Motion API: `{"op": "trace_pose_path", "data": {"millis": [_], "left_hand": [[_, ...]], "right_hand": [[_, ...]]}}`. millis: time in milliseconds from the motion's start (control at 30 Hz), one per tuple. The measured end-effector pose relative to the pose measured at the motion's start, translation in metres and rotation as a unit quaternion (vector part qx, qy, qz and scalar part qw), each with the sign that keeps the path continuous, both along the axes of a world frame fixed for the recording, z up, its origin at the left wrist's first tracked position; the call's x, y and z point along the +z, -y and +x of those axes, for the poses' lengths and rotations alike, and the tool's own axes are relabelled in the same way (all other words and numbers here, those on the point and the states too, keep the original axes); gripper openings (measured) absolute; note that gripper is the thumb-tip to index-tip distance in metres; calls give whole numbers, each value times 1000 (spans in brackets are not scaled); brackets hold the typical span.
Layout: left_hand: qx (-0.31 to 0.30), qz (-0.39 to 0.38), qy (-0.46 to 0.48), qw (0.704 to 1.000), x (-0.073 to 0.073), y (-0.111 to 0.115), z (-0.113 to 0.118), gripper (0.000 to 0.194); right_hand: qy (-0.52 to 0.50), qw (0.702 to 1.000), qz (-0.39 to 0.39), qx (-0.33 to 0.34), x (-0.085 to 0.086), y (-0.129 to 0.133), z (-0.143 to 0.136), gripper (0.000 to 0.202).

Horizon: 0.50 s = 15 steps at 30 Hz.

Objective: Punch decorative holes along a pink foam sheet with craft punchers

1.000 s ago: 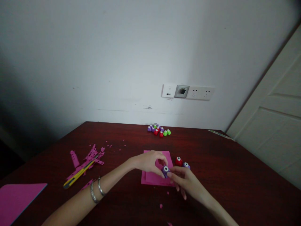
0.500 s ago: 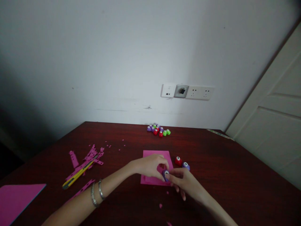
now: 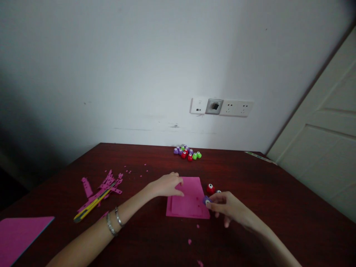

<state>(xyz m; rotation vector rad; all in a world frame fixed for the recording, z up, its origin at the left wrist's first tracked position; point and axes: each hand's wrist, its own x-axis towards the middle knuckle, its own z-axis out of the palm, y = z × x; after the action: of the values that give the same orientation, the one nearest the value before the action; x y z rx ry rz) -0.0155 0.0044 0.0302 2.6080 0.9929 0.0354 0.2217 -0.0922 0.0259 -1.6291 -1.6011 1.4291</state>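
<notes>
A purple craft punch [image 3: 206, 200] with a white-and-black button is pinched in my right hand [image 3: 226, 207], just off the right edge of the pink sheets [image 3: 189, 202]. My left hand [image 3: 168, 184] is over the left side of these stacked sheets, its thumb and fingers apart and nothing between them. Small punched bits lie on the top sheet near its right side. A red craft punch [image 3: 210, 189] stands just beyond my right hand. Beside it another punch [image 3: 218, 191] is mostly hidden by my fingers.
Several coloured punches [image 3: 187, 152] cluster near the wall. To the left, a yellow utility knife [image 3: 93, 205] lies on pink punched strips [image 3: 108, 181]. A larger pink sheet [image 3: 23, 235] is at the near left. Pink scraps [image 3: 189, 241] dot the dark table [image 3: 150, 241].
My right hand has moved the purple punch rightward, away from the pink sheets' middle. My left hand has let go and shifted left and slightly back, uncovering the top sheet.
</notes>
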Motion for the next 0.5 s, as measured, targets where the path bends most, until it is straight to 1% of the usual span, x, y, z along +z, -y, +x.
{"op": "trace_pose_path", "data": {"millis": [100,200,333,500], "left_hand": [[0,-5,-28,1000,-7,-1,2,49],[-3,-6,-35,999,-11,0,3,50],[-4,-27,-32,999,-13,0,3,48],[-1,-70,-18,997,-14,-1,4,43]], "right_hand": [[0,1000,-15,-2,-2,-2,4,40],[-14,1000,-16,6,-8,-4,6,42],[-18,1000,-16,11,-13,-5,8,45],[-8,1000,-13,7,-12,-4,9,45]]}}
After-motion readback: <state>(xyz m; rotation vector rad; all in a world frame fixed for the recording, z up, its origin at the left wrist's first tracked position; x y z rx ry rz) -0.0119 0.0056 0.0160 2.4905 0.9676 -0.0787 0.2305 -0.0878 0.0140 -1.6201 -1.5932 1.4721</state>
